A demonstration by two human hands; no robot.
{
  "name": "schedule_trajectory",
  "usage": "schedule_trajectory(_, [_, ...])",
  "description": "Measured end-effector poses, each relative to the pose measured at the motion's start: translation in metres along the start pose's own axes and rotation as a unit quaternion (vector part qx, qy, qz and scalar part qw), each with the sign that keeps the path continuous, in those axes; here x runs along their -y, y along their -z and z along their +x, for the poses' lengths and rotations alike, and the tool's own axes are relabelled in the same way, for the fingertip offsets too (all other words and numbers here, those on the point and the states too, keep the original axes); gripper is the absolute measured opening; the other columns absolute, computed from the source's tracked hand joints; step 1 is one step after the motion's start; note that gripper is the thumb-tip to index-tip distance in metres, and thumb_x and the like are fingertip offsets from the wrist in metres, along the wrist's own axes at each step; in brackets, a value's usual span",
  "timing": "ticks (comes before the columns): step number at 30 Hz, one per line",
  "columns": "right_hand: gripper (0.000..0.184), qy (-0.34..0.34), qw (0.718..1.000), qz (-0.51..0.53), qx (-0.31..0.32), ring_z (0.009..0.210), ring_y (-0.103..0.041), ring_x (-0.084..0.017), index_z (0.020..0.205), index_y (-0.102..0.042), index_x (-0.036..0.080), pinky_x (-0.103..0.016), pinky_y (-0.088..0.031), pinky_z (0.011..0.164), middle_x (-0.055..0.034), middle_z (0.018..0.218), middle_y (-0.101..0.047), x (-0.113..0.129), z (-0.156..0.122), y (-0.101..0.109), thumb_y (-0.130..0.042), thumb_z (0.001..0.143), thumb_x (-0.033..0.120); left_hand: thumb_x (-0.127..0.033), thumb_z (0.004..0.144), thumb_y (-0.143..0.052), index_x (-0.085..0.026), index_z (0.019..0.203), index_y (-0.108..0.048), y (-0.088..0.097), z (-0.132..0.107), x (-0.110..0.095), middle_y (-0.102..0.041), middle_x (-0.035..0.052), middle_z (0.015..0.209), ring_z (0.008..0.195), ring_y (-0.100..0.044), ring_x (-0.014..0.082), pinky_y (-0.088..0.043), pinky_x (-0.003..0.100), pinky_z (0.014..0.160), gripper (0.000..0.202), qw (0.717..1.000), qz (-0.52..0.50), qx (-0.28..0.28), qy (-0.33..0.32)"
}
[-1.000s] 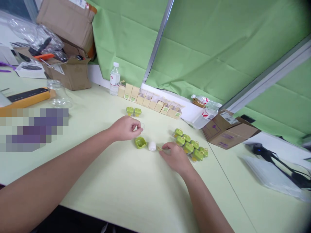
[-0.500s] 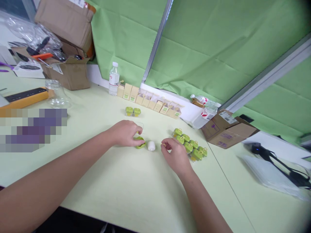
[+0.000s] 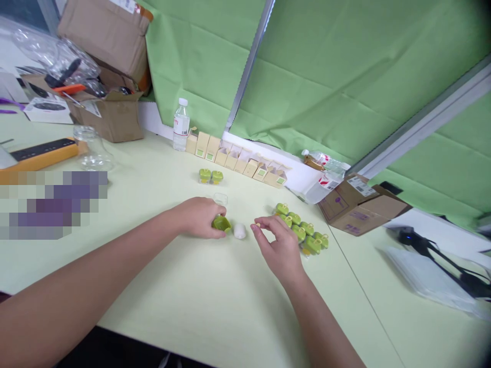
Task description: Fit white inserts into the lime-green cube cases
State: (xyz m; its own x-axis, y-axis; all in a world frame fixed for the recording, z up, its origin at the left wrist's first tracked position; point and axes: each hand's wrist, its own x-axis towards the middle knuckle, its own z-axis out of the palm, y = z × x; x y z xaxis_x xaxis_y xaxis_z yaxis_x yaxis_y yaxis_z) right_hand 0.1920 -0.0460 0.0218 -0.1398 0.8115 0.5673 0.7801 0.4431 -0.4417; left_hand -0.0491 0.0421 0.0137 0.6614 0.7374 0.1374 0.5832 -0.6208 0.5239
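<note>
My left hand [image 3: 202, 219] is closed around a small green cup-like lid [image 3: 221, 223], its hollow side tilted toward me. Just right of it a small white rounded piece [image 3: 240, 231] lies on the table. My right hand [image 3: 276, 245] pinches a tiny yellowish piece [image 3: 258, 225] between thumb and fingertip; its kind is too small to make out. Behind my left hand stands a small clear plastic container [image 3: 220, 199]. Several small green-lidded containers [image 3: 312, 245] with yellow loops sit in rows beyond my right hand, which hides part of them.
Two more green-lidded containers [image 3: 210, 176] stand farther back. A row of small beige cartons [image 3: 233, 157] lines the wall beside a water bottle [image 3: 181, 125]. Cardboard boxes [image 3: 356, 204] are at right and back left. A glass jar [image 3: 91, 149] stands on the left.
My left hand has taken hold of the green lid and tipped it, so its inside shows more. My right hand has shifted slightly left, still pinching. The white piece stays put.
</note>
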Motion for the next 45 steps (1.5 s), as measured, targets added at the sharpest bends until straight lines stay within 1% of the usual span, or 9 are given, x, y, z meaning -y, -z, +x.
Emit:
schedule_trajectory(6, [0.011, 0.049, 0.998, 0.041, -0.018, 0.075, -0.064, -0.016, 0.101, -0.068, 0.024, -0.032, -0.056, 0.071, -0.0026, 0.083, -0.065, 0.002, -0.001, 0.000, -0.062, 0.093, 0.024, -0.057, 0.072, -0.065, -0.024, 0.079, -0.063, 0.002, 0.001, -0.004, -0.064, 0.0015, 0.068, 0.061, -0.056, 0.0193, -0.027, 0.029, 0.054, 0.034, 0.998, 0.052, 0.045, 0.005])
schedule_trajectory(10, [0.010, 0.067, 0.996, 0.052, -0.030, 0.075, -0.064, -0.015, 0.100, -0.068, 0.023, -0.031, -0.055, 0.070, -0.0025, 0.085, -0.066, 0.002, -0.002, -0.001, -0.064, 0.091, 0.019, -0.058, 0.075, -0.063, -0.024, 0.081, -0.062, 0.003, 0.001, -0.005, -0.066, 0.0011, 0.071, 0.063, -0.057, 0.0192, -0.029, 0.028, 0.053, 0.034, 0.996, 0.071, 0.060, 0.003])
schedule_trajectory(16, [0.006, 0.039, 0.997, 0.045, -0.052, 0.074, -0.063, -0.015, 0.092, -0.068, 0.024, -0.031, -0.054, 0.069, -0.0011, 0.081, -0.066, 0.004, -0.001, 0.000, -0.070, 0.087, 0.022, -0.056, 0.074, -0.063, -0.024, 0.082, -0.063, 0.003, 0.000, -0.006, -0.066, 0.0015, 0.071, 0.062, -0.057, 0.0187, -0.029, 0.028, 0.052, 0.034, 0.996, 0.067, 0.059, 0.002])
schedule_trajectory(22, [0.008, 0.025, 0.994, 0.062, -0.083, 0.071, -0.061, -0.014, 0.093, -0.071, 0.023, -0.028, -0.053, 0.065, -0.0004, 0.078, -0.064, 0.008, -0.001, 0.001, -0.072, 0.086, 0.021, -0.055, 0.075, -0.064, -0.024, 0.079, -0.062, 0.002, 0.000, -0.006, -0.066, 0.0007, 0.069, 0.059, -0.056, 0.0177, -0.028, 0.028, 0.051, 0.032, 0.996, 0.063, 0.060, 0.000])
schedule_trajectory(27, [0.006, 0.040, 0.994, 0.063, -0.076, 0.067, -0.060, -0.013, 0.091, -0.070, 0.023, -0.028, -0.051, 0.064, 0.0008, 0.075, -0.064, 0.015, -0.004, 0.003, -0.072, 0.086, 0.021, -0.055, 0.074, -0.064, -0.023, 0.079, -0.063, 0.001, 0.000, -0.005, -0.065, 0.0008, 0.068, 0.058, -0.056, 0.0175, -0.028, 0.028, 0.051, 0.032, 0.997, 0.059, 0.057, 0.000])
schedule_trajectory(32, [0.008, 0.044, 0.993, 0.060, -0.087, 0.062, -0.056, -0.012, 0.090, -0.068, 0.023, -0.028, -0.049, 0.060, 0.0013, 0.076, -0.066, 0.020, -0.005, 0.004, -0.073, 0.085, 0.020, -0.057, 0.075, -0.063, -0.024, 0.081, -0.063, 0.001, 0.001, -0.004, -0.065, 0.0007, 0.068, 0.058, -0.056, 0.0175, -0.028, 0.028, 0.051, 0.033, 0.996, 0.058, 0.063, 0.001])
schedule_trajectory(39, [0.020, 0.089, 0.989, 0.081, -0.081, 0.065, -0.062, -0.013, 0.101, -0.070, 0.024, -0.029, -0.052, 0.065, 0.0008, 0.077, -0.067, 0.022, -0.003, 0.004, -0.073, 0.084, 0.013, -0.058, 0.076, -0.062, -0.024, 0.082, -0.062, 0.001, 0.001, -0.005, -0.066, 0.0012, 0.071, 0.061, -0.058, 0.0186, -0.030, 0.028, 0.053, 0.035, 0.996, 0.061, 0.068, 0.004])
schedule_trajectory(42, [0.019, 0.075, 0.992, 0.076, -0.072, 0.069, -0.063, -0.014, 0.100, -0.070, 0.024, -0.029, -0.052, 0.067, 0.0004, 0.078, -0.068, 0.023, -0.003, 0.004, -0.071, 0.085, 0.014, -0.058, 0.076, -0.062, -0.024, 0.083, -0.063, 0.002, 0.001, -0.006, -0.067, 0.0017, 0.072, 0.063, -0.058, 0.0192, -0.030, 0.029, 0.054, 0.035, 0.995, 0.061, 0.072, 0.010])
schedule_trajectory(45, [0.013, 0.041, 0.994, 0.078, -0.061, 0.072, -0.062, -0.014, 0.096, -0.070, 0.024, -0.028, -0.051, 0.068, 0.0002, 0.079, -0.067, 0.023, -0.004, 0.004, -0.069, 0.086, 0.016, -0.058, 0.075, -0.062, -0.024, 0.083, -0.063, 0.002, 0.002, -0.006, -0.066, 0.0019, 0.073, 0.063, -0.059, 0.0196, -0.031, 0.029, 0.054, 0.035, 0.995, 0.062, 0.072, 0.010])
